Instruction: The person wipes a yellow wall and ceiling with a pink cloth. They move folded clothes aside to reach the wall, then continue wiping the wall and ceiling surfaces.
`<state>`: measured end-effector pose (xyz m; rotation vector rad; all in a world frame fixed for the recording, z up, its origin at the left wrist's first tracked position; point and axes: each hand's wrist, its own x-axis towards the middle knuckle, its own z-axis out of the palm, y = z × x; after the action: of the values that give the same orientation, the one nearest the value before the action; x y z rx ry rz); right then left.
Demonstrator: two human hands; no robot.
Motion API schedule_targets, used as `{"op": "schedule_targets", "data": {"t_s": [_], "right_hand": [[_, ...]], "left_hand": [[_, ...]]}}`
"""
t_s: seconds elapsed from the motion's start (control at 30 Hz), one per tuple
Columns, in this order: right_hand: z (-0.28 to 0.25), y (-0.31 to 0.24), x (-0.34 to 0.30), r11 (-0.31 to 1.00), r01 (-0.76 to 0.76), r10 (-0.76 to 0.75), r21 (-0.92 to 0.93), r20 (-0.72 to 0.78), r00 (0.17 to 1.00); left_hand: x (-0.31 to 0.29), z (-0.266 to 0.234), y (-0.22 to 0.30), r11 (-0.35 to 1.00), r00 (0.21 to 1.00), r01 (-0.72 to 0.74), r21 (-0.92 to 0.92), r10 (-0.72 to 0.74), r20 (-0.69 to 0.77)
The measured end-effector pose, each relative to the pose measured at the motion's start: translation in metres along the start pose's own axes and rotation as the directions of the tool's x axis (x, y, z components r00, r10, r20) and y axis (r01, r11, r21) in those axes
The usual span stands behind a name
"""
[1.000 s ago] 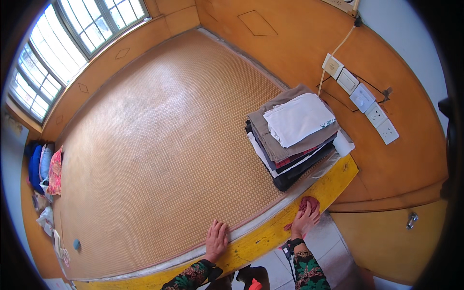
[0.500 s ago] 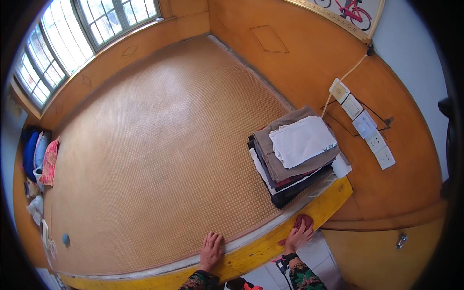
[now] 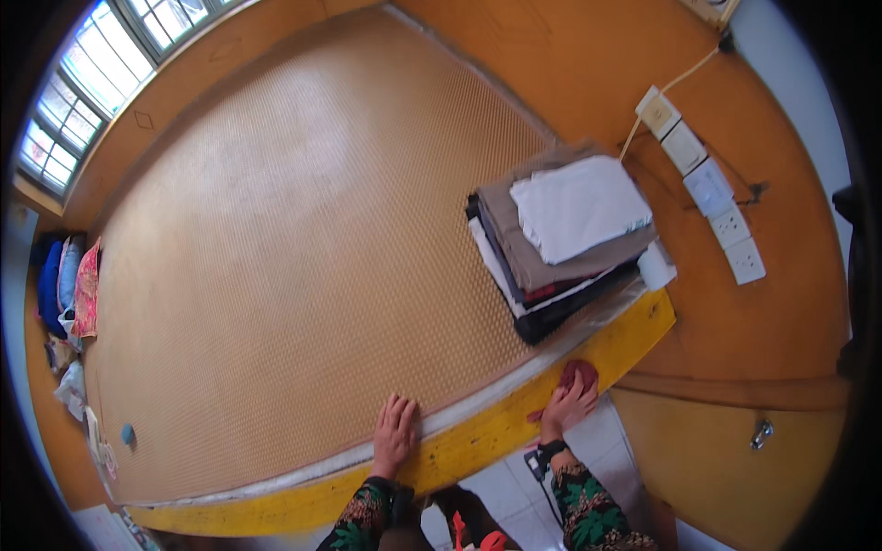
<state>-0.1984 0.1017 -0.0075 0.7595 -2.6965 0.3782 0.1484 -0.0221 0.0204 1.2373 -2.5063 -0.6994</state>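
My right hand (image 3: 571,408) presses a crumpled dark red cloth (image 3: 580,375) against the yellow wooden edge board (image 3: 496,439) of a bed-like platform. Its fingers are closed over the cloth, and part of the cloth is hidden under them. To the left, my left hand (image 3: 395,435) rests flat at the platform's rim, fingers stretched onto the woven tan mat (image 3: 303,303), holding nothing. Just beyond my right hand, a stack of folded clothes (image 3: 524,230) sits on the mat, with a white folded cloth (image 3: 583,207) on top.
A white roll (image 3: 656,266) stands beside the stack at the board's right end. Sockets and switches (image 3: 707,188) line the orange wall. A small blue-green ball (image 3: 128,434) lies on the mat's left side, near bedding (image 3: 86,289). A cabinet door (image 3: 726,459) is at lower right.
The view has tilted downward, so the platform and clothes appear higher. Both hands keep about the same places on the platform, the right still on the red cloth.
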Motion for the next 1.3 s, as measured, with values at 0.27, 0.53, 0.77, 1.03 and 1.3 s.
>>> {"op": "schedule_targets", "data": {"t_s": [0.27, 0.53, 0.77, 1.03, 1.3], "right_hand": [[0.004, 0.000, 0.001, 1.000, 0.010, -0.011, -0.015, -0.023, 1.000], [0.004, 0.005, 0.000, 0.999, 0.039, -0.039, -0.029, -0.023, 0.999], [0.004, 0.003, 0.000, 0.999, 0.036, -0.037, -0.020, -0.037, 0.999], [-0.008, -0.004, 0.009, 0.999, -0.038, 0.038, 0.005, 0.022, 0.999], [-0.010, -0.039, 0.026, 0.909, -0.417, 0.415, 0.007, 0.093, 0.905]], "left_hand": [[0.003, 0.002, 0.001, 0.997, 0.999, 0.027, 0.071, -0.029, 0.028], [0.005, 0.004, 0.003, 0.998, 0.999, 0.025, 0.060, -0.028, 0.044], [0.008, 0.001, 0.007, 0.998, 0.998, 0.020, 0.066, -0.024, 0.064], [0.004, 0.000, 0.008, 0.999, 0.999, 0.034, 0.005, -0.035, 0.039], [0.005, 0.000, 0.005, 0.997, 0.995, 0.018, 0.075, -0.025, 0.093]]}}
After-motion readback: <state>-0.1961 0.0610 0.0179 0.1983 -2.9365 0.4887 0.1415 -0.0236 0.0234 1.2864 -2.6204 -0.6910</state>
